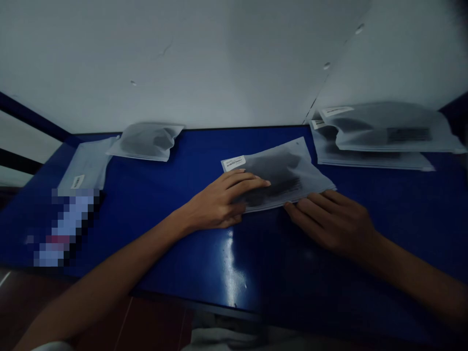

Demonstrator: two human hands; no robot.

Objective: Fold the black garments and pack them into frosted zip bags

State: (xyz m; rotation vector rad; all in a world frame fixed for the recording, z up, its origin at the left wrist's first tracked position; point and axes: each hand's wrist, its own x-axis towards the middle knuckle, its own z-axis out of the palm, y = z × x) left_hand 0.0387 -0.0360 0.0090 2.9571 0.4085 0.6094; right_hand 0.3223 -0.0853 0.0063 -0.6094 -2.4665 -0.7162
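While spreading open left hand (219, 202) over bag (280, 170), pinching edge (266, 207) with right hand (340, 219). Seeming soft, light, best gripped there.

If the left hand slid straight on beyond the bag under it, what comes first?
The left hand would probably meet the lower bag at the right, though depth is unclear.

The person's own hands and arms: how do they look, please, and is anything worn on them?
The left hand and right hand are ungloved, with slender fingers and short-looking nails. I see no ring, watch or bracelet. Both forearms are bare; a pale cloth edge, probably a sleeve, shows by the left arm.
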